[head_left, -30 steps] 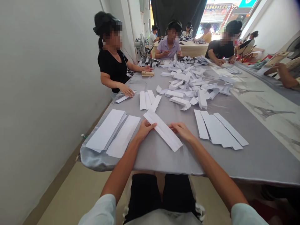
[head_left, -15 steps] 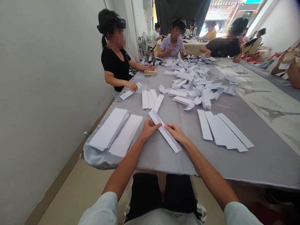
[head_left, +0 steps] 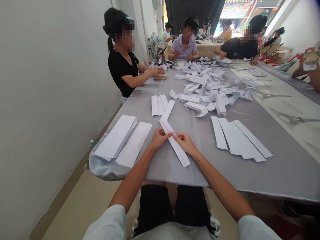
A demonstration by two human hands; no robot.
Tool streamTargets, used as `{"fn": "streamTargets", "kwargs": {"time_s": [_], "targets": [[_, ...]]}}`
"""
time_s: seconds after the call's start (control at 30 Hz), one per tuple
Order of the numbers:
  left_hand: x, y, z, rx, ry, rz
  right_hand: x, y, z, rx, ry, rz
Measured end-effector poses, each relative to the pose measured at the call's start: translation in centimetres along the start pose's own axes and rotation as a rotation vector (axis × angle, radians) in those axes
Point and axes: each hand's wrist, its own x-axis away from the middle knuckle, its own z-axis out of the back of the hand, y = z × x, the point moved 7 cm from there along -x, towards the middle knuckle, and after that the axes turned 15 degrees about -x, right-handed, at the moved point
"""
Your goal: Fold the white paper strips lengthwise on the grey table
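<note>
Near the front edge of the grey-covered bench (head_left: 160, 171), the folded paper strip (head_left: 180, 153) lies between the person's hands, and its crease could come out skewed — likely if the grip presses unevenly or the loose strip (head_left: 168, 110) at its far end snags it. Its long axis slants, far end to the left and near end to the right; the left hand (head_left: 160, 137) pinches its left edge — the right hand (head_left: 184, 141) closes on the opposite edge.

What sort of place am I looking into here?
Probably a small handwork workshop: a heap of folded paper on a shared table, with several people around it.
</note>
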Motion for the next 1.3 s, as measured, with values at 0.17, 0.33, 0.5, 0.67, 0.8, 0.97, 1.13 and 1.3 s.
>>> {"fn": "streamTargets", "kwargs": {"time_s": [0.17,0.33,0.5,0.67,0.8,0.97,1.13,1.3], "targets": [[0.1,-0.2,0.6,0.029,0.089,0.05,0.4,0.3,-0.9,-0.03,-0.075,-0.056],[-0.1,-0.6,2.0,0.098,0.211,0.061,0.8,0.4,-1.5,-0.02,-0.159,-0.112],[-0.2,-1.0,3.1,0.19,0.314,0.084,1.1,-0.3,-2.0,0.007,-0.226,-0.117],[-0.1,-1.0,3.8,0.232,0.362,0.074,1.4,-0.6,-2.2,0.014,-0.262,-0.119],[-0.1,-1.2,2.5,0.122,0.123,0.125,1.4,-0.1,-2.0,0.016,-0.253,-0.114],[0.5,-0.9,1.4,-0.094,-0.044,0.121,1.3,0.5,-1.7,0.034,-0.237,-0.084],[0.4,-0.8,2.1,-0.077,0.057,0.136,1.2,0.8,-1.8,0.026,-0.256,-0.126],[0.2,-1.4,4.0,-0.031,0.222,0.163,1.7,0.2,-1.6,0.03,-0.298,-0.174]]}}
